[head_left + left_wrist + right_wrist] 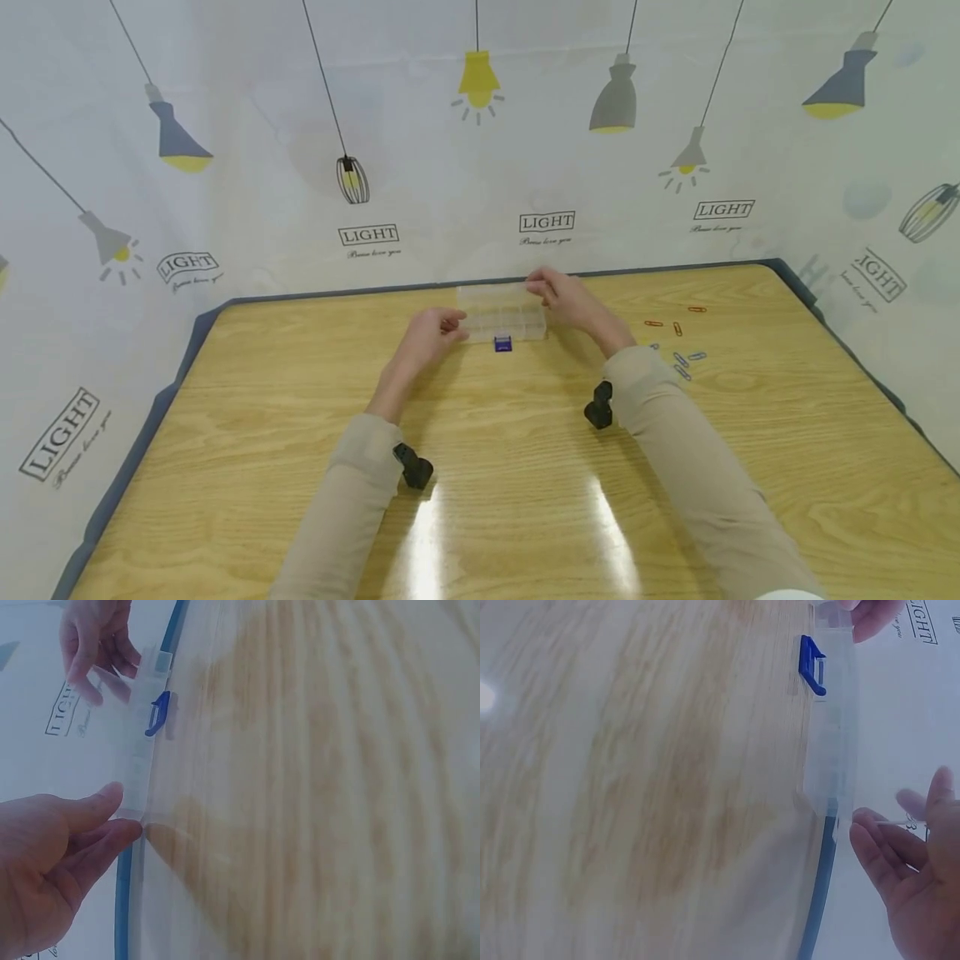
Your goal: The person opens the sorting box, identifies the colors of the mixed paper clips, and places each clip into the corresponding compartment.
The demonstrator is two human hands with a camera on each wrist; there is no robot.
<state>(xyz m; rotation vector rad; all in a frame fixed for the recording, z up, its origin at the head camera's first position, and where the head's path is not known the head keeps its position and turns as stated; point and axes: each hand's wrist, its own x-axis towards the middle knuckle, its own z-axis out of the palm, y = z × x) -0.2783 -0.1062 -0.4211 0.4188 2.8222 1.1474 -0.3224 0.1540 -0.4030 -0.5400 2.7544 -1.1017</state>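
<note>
**Q:** State the position of the main item.

**A:** One clear plastic box (525, 332), divided into compartments, sits on the far part of the table (510, 467), near its back edge. Its lid (491, 294) is raised at the rear; a blue latch (503, 343) is at the front, on the side facing the person.

**Q:** Condition of the left hand?

**A:** The left hand (431, 333) is at the box's left end — thumb and fingers pinch the corner there, as the left wrist view shows.

**Q:** And the right?

**A:** The right hand (567, 302) pinches the raised lid near its right-hand corner, thumb to one side and fingers to the other. The two hands are apart, with the box between them.

**Q:** Other items on the surface?

**A:** To the right of the box, well apart from it, lie three red paper clips (677, 328). Nearer the person is a group of blue paper clips (681, 360), beside the right sleeve (675, 433).

**Q:** Surroundings?

**A:** A pale wall covering (420, 167) rises behind the table, printed with hanging lamps and the word "LIGHT". A black device (600, 407) is fitted at the right cuff — a similar one at the left.
</note>
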